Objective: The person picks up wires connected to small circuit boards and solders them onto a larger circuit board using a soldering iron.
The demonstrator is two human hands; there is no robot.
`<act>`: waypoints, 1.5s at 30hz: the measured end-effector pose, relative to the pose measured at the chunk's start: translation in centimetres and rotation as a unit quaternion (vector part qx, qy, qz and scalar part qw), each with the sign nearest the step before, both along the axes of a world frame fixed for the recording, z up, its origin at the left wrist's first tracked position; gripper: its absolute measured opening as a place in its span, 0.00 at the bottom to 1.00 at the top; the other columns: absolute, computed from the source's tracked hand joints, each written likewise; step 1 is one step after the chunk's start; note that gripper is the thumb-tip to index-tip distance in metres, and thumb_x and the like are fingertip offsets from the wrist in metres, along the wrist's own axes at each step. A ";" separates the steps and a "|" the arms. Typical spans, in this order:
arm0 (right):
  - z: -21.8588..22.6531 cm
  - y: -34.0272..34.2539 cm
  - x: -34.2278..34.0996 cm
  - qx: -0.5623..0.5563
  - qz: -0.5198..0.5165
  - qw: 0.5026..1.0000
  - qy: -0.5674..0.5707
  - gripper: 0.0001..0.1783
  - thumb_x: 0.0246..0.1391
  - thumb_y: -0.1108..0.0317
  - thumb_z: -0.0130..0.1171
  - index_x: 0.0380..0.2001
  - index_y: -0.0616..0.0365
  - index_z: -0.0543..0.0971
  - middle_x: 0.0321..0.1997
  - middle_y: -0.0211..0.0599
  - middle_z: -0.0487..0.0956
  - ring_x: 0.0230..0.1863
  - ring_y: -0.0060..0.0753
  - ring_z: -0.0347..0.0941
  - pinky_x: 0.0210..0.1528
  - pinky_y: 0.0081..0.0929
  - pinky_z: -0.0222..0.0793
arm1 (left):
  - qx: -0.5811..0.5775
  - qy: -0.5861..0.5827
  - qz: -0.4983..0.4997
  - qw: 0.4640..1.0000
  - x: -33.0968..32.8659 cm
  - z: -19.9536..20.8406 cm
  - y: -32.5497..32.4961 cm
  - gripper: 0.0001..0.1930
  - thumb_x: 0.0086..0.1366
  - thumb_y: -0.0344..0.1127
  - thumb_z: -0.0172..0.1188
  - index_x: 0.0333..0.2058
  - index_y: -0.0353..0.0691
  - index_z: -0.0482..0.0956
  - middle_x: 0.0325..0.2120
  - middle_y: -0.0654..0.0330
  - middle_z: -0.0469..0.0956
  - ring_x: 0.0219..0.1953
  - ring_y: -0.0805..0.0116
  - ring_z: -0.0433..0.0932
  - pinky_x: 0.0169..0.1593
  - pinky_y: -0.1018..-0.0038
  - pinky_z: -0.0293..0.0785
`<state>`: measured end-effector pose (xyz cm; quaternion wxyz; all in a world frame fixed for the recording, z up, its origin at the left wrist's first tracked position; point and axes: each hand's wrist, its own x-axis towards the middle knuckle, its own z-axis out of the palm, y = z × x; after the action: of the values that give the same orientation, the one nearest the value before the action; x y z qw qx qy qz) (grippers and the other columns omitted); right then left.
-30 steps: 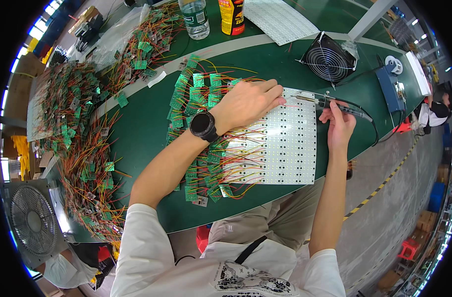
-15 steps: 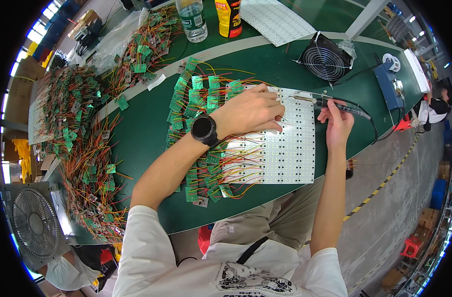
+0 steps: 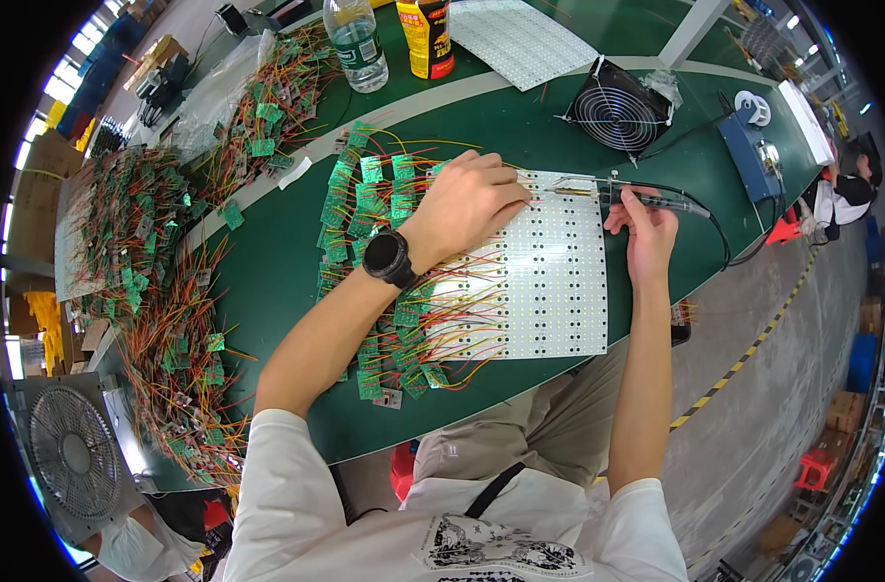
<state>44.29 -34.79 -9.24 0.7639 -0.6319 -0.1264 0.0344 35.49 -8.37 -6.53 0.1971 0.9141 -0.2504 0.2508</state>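
A white LED panel point(image 3: 559, 291) dotted with small LEDs and black holes lies on the green bench. Along its left part sit rows of small green circuit boards point(image 3: 370, 204) with red and yellow wires. Over the panel's upper left, my left hand point(image 3: 469, 202), a black watch on its wrist, is closed with its fingertips pinching a thin wire, mostly hidden by the fingers. My right hand point(image 3: 646, 233) grips a soldering iron point(image 3: 683, 205) with a feed tube along it. Its metal tip points left, close to the left fingertips at the panel's top.
Tangled wired boards point(image 3: 151, 242) heap up at the left. Behind stand a water bottle point(image 3: 356, 44), a yellow bottle point(image 3: 426, 39) and another white panel point(image 3: 520, 41). A black fan point(image 3: 617, 112) and a blue soldering station point(image 3: 748, 155) stand far right. A person sits beyond.
My left hand has moved up and left across the panel, its fingers drawn closer together. The iron's tip has come nearer to those fingertips. The whole view has shifted slightly.
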 end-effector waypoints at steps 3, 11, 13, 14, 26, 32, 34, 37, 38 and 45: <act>-0.1 0.1 0.1 -0.007 0.007 1.000 0.002 0.11 0.58 0.71 0.62 0.41 0.69 0.79 0.27 0.41 0.80 0.22 0.28 0.77 0.25 0.20 0.69 | -0.021 0.005 0.014 1.000 0.3 -0.5 0.2 0.05 0.58 0.32 0.64 0.31 0.38 0.81 0.28 0.59 0.78 0.35 0.58 0.77 0.40 0.64 0.76; -0.1 -0.1 -0.1 -0.019 0.021 1.000 -0.010 0.11 0.58 0.72 0.62 0.41 0.69 0.78 0.26 0.41 0.80 0.22 0.29 0.77 0.26 0.21 0.70 | -0.036 0.040 0.027 0.998 0.2 -0.6 0.1 0.05 0.59 0.32 0.62 0.31 0.37 0.80 0.30 0.57 0.78 0.35 0.55 0.78 0.40 0.63 0.76; -0.1 0.0 -0.1 -0.022 0.022 0.999 -0.016 0.11 0.58 0.73 0.61 0.41 0.69 0.78 0.26 0.42 0.80 0.22 0.29 0.77 0.26 0.21 0.71 | -0.036 0.036 0.029 0.998 0.3 -0.8 0.1 0.05 0.59 0.32 0.62 0.31 0.37 0.80 0.30 0.57 0.78 0.35 0.55 0.78 0.40 0.63 0.76; -0.1 0.0 -0.1 -0.024 0.021 0.999 -0.016 0.11 0.58 0.73 0.61 0.41 0.69 0.78 0.26 0.42 0.80 0.22 0.29 0.77 0.26 0.21 0.71 | -0.032 0.030 0.032 0.999 0.4 -0.9 0.2 0.05 0.59 0.32 0.62 0.31 0.37 0.80 0.30 0.57 0.78 0.35 0.55 0.78 0.39 0.63 0.76; -0.1 0.0 -0.2 -0.031 0.037 0.999 -0.018 0.10 0.58 0.73 0.61 0.40 0.71 0.78 0.26 0.42 0.80 0.22 0.29 0.77 0.27 0.21 0.71 | -0.031 0.029 0.033 0.999 0.3 -1.1 0.2 0.05 0.59 0.32 0.62 0.31 0.37 0.80 0.30 0.57 0.77 0.35 0.55 0.78 0.40 0.62 0.76; -0.1 0.1 -0.2 -0.033 0.036 0.999 -0.021 0.11 0.58 0.73 0.61 0.40 0.71 0.78 0.26 0.42 0.80 0.22 0.30 0.78 0.27 0.21 0.71 | -0.031 0.031 0.033 0.998 0.2 -1.0 0.2 0.05 0.59 0.32 0.62 0.31 0.37 0.79 0.30 0.57 0.77 0.35 0.54 0.78 0.39 0.62 0.76; -0.1 0.2 -0.2 -0.038 0.032 0.999 -0.021 0.11 0.59 0.72 0.61 0.41 0.71 0.79 0.26 0.42 0.81 0.22 0.30 0.77 0.26 0.21 0.70 | -0.033 0.029 0.032 0.999 0.2 -1.0 0.2 0.05 0.59 0.32 0.62 0.31 0.37 0.79 0.30 0.57 0.77 0.35 0.54 0.78 0.39 0.62 0.76; 0.0 0.1 -0.2 -0.041 0.036 0.998 -0.022 0.11 0.58 0.72 0.62 0.41 0.70 0.78 0.25 0.42 0.80 0.22 0.30 0.78 0.27 0.21 0.71 | -0.029 0.028 0.032 0.999 0.3 -1.1 0.3 0.05 0.59 0.32 0.62 0.31 0.37 0.79 0.30 0.56 0.77 0.35 0.54 0.78 0.39 0.62 0.76; 0.0 0.1 -0.2 -0.042 0.036 0.998 -0.022 0.11 0.58 0.72 0.62 0.41 0.70 0.78 0.25 0.42 0.80 0.22 0.30 0.78 0.27 0.21 0.71 | -0.029 0.025 0.031 0.999 0.3 -1.2 0.3 0.05 0.59 0.32 0.62 0.31 0.37 0.78 0.30 0.57 0.77 0.35 0.54 0.78 0.39 0.62 0.76; 0.0 0.1 -0.2 -0.052 0.037 0.998 -0.025 0.11 0.59 0.73 0.61 0.41 0.70 0.78 0.25 0.42 0.80 0.22 0.30 0.78 0.27 0.22 0.71 | -0.034 0.026 0.026 0.999 0.2 -1.0 0.2 0.06 0.60 0.32 0.61 0.31 0.36 0.78 0.29 0.56 0.76 0.35 0.54 0.78 0.39 0.62 0.75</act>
<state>44.12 -34.72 -9.24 0.7248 -0.6662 -0.1673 0.0535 35.72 -8.18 -7.57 0.2274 0.9194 -0.2126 0.2405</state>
